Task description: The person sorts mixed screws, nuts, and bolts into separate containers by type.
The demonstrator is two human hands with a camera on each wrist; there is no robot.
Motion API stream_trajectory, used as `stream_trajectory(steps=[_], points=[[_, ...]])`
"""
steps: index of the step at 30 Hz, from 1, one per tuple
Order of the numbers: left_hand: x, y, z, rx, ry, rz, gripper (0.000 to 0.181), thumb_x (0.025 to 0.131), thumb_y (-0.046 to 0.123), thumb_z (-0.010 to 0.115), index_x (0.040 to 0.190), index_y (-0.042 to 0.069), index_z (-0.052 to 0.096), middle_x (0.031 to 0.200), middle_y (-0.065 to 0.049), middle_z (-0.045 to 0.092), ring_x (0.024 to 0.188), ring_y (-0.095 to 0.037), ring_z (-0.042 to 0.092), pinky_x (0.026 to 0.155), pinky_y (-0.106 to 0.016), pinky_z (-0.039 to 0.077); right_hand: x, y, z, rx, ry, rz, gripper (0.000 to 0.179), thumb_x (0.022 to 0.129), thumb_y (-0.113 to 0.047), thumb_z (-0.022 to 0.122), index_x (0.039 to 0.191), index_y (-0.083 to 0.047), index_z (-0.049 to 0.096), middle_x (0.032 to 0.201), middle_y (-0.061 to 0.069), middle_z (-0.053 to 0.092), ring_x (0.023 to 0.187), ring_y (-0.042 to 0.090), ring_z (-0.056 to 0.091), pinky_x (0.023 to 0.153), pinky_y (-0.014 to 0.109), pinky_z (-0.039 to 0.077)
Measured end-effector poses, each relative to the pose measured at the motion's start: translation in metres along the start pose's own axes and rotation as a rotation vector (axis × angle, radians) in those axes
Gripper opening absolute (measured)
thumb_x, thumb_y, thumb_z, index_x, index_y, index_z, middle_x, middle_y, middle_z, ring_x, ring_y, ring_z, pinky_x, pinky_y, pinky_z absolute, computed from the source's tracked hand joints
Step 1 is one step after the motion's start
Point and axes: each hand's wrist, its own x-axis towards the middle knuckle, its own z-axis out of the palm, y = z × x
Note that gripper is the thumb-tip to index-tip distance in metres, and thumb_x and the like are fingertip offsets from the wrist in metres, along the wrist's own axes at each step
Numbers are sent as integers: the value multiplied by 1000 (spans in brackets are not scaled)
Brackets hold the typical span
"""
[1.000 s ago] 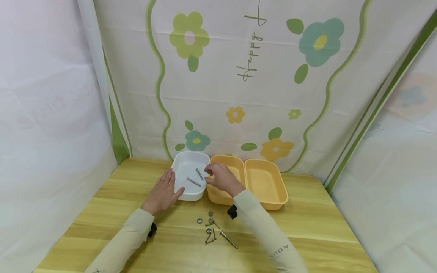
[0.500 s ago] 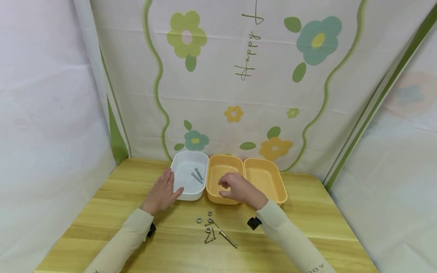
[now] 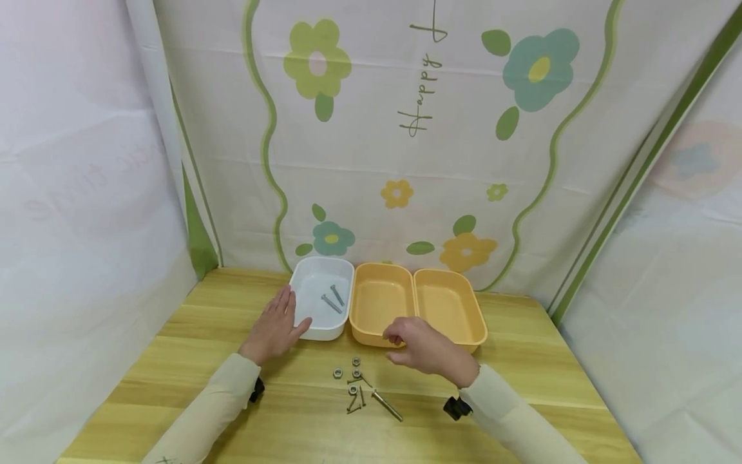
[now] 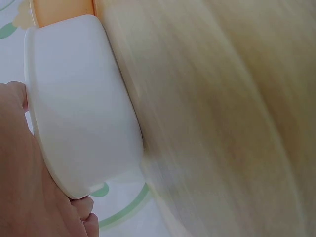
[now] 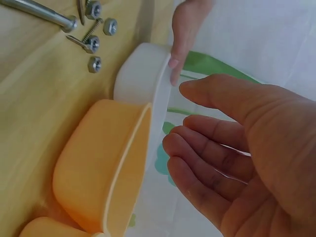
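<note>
My left hand (image 3: 272, 330) rests on the left rim of a white box (image 3: 317, 332), its fingers straight along the edge and thumb at the near corner. Two bolts (image 3: 331, 304) lie inside that box. In the left wrist view the white box (image 4: 84, 103) shows its outer wall, with the hand at its rim. My right hand (image 3: 426, 348) hovers over the near edge of the middle orange box (image 3: 382, 293). Its fingers are loosely bent and hold nothing, as the right wrist view of the hand (image 5: 232, 143) shows.
Another orange box (image 3: 449, 306) stands at the right end of the row. Nearer on the wooden table (image 3: 510, 380) lie a long bolt (image 3: 387, 406), several nuts (image 3: 338, 373) and small screws (image 3: 353, 405). A flowered cloth (image 3: 348, 154) hangs behind the boxes.
My right hand has drawn back from over the white box to the right and nearer. One bolt in the white box has shifted right, beside the other. My left hand stays put.
</note>
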Motion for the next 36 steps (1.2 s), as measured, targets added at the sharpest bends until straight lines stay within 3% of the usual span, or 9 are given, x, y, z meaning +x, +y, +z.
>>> stream_trajectory(steps=[14,25,36], points=[[0,0,1,4,10,7,90,111,54,39,159,-18,19,172,-34,10,162,-50,12,130,-63,21,-28,-5,33,91,-88,16,25,92,-13,81,114,-2,76,105,8,78,90,7,68,79,19,58],[-1,1,1,-9,6,-8,89,111,54,39,160,-18,17,173,-33,9,162,-50,11,131,-63,20,-42,-5,63,117,-117,37,22,90,-15,83,109,-6,77,96,-1,73,85,1,61,75,14,55],[0,1,1,-13,6,-9,89,111,53,40,160,-17,16,173,-33,9,162,-50,11,131,-63,20,-47,-4,79,147,-156,55,16,88,-17,85,101,-12,76,87,-9,63,77,-1,53,67,13,48]])
